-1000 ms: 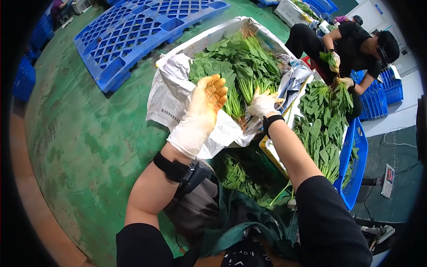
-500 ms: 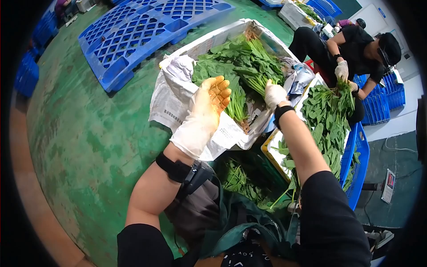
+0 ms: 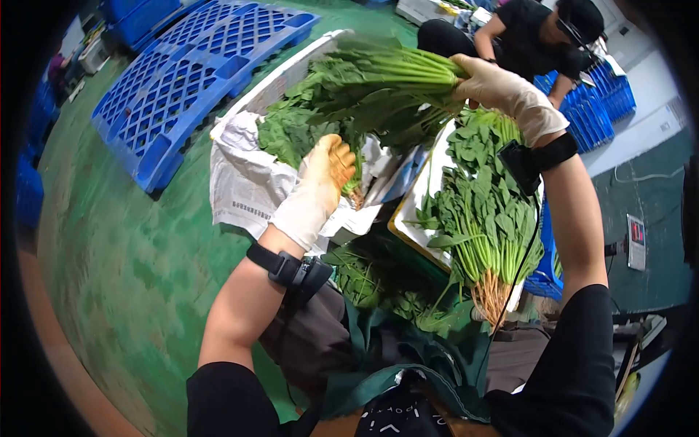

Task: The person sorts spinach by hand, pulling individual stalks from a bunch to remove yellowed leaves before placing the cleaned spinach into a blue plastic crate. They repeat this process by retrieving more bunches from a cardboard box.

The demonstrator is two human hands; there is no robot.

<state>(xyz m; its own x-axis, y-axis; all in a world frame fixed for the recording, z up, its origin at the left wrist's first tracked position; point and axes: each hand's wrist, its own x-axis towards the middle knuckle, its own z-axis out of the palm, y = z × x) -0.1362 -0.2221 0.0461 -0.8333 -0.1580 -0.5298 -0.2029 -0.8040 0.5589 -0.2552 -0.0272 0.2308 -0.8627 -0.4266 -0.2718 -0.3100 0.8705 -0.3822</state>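
My right hand [image 3: 495,86], in a white glove, grips a bunch of spinach [image 3: 386,73] by its stem end. The bunch is held level above the white box, leaves pointing left. My left hand [image 3: 326,171], in a glove stained orange on the palm and fingers, hovers by the box's near side; its fingers are loosely bent with nothing seen in them. More spinach [image 3: 280,131] lies in the box over newspaper [image 3: 244,178] that hangs over its edge. To the right, a white tray [image 3: 422,200] holds spinach [image 3: 480,218] with the roots toward me.
Loose leaves [image 3: 360,280] lie in a dark container below. A blue plastic pallet [image 3: 145,149] rests on the green floor at upper left. Across from me sits a co-worker in black [image 3: 524,33], near stacked blue crates [image 3: 586,102]. A small display [image 3: 636,244] stands at right.
My right hand has lifted the spinach bunch out of the box, up and to the right. My left hand has curled its fingers slightly. Rooted spinach now shows in the right tray.
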